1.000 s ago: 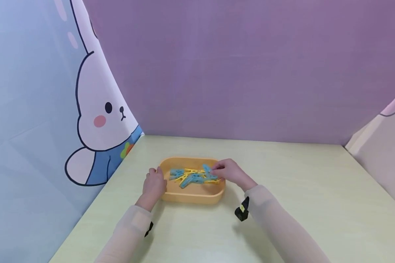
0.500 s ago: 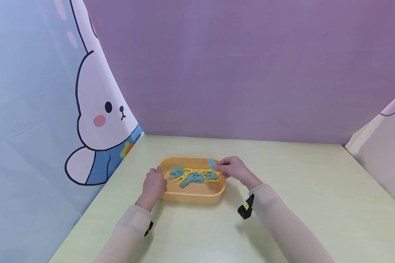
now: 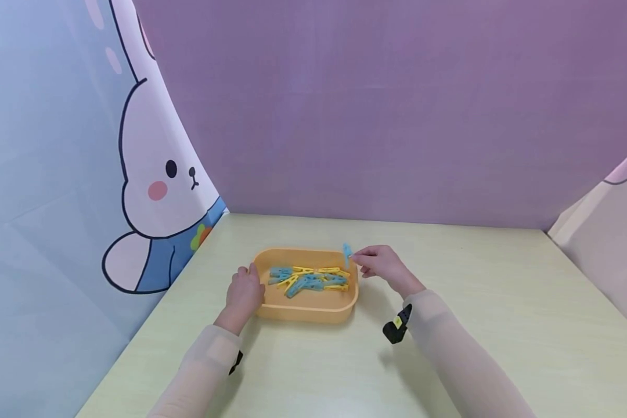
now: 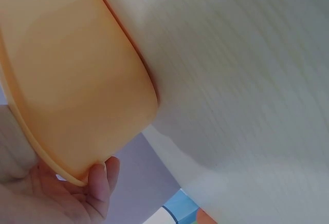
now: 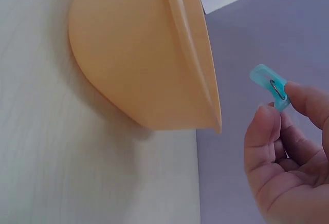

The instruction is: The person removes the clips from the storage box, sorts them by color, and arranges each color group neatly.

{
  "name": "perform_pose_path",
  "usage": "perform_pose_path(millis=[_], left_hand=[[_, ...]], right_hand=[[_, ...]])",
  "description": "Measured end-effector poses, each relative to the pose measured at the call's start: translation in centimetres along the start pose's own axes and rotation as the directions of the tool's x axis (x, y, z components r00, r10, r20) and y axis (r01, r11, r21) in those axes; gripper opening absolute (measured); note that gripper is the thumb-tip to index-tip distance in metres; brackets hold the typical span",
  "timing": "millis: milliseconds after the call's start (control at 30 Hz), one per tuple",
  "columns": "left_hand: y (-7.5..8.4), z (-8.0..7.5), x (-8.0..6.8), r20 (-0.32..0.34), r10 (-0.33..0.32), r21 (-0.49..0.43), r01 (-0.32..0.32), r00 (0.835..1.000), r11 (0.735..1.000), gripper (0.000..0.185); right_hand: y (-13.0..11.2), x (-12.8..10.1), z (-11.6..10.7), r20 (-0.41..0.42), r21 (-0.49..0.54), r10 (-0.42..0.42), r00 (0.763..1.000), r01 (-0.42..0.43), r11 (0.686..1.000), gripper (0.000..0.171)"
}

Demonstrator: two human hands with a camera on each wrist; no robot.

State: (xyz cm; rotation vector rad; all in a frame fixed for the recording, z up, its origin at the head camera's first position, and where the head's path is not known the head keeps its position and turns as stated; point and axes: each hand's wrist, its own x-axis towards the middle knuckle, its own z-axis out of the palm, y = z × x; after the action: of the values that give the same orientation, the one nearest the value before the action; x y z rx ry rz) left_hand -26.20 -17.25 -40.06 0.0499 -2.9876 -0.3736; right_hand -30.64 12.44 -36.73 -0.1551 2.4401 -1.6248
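An orange plastic basin (image 3: 303, 314) stands on the table with several blue and yellow clothespins (image 3: 308, 283) heaped in it. My left hand (image 3: 244, 293) grips its left rim; in the left wrist view the fingers (image 4: 98, 180) curl over the edge. Above the basin's right rim, my right hand (image 3: 384, 266) pinches one blue clothespin (image 3: 347, 254) between thumb and fingers. The right wrist view shows this clothespin (image 5: 270, 85) as translucent teal with a metal spring, apart from the basin (image 5: 133, 54). The clothespins inside the basin are hidden in both wrist views.
The pale wooden table (image 3: 475, 302) extends around the basin. A purple backdrop (image 3: 386, 116) rises behind it, and a blue panel with a printed rabbit (image 3: 157, 174) stands at the left. A black wrist camera (image 3: 397, 325) sits under the right sleeve.
My right hand has lifted the blue clothespin out of the heap and moved up and to the right, to the basin's right rim. My left hand has stayed on the left rim.
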Motion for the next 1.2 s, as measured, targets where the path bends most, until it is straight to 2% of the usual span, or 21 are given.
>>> perform_pose_path(millis=[167, 433, 733, 1200], left_hand=[[0.0, 0.0, 0.1, 0.007, -0.007, 0.004, 0.006, 1.0, 1.0, 0.058], [0.0, 0.0, 0.1, 0.016, -0.016, -0.007, 0.016, 1.0, 1.0, 0.059], [0.1, 0.1, 0.2, 0.014, -0.005, -0.017, 0.005, 1.0, 1.0, 0.059], [0.0, 0.0, -0.1, 0.002, -0.004, -0.016, 0.004, 1.0, 1.0, 0.058]], right_hand=[[0.7, 0.2, -0.5, -0.035, 0.056, 0.027, 0.999, -0.025, 0.998, 0.033], [1.6, 0.3, -1.3, -0.069, 0.093, 0.077, 0.995, -0.071, 0.993, 0.037], [3.7, 0.1, -2.1, -0.075, 0.239, 0.143, 0.987, -0.121, 0.963, 0.039], [5.7, 0.7, -1.3, -0.063, 0.238, 0.194, 0.979, -0.174, 0.956, 0.038]])
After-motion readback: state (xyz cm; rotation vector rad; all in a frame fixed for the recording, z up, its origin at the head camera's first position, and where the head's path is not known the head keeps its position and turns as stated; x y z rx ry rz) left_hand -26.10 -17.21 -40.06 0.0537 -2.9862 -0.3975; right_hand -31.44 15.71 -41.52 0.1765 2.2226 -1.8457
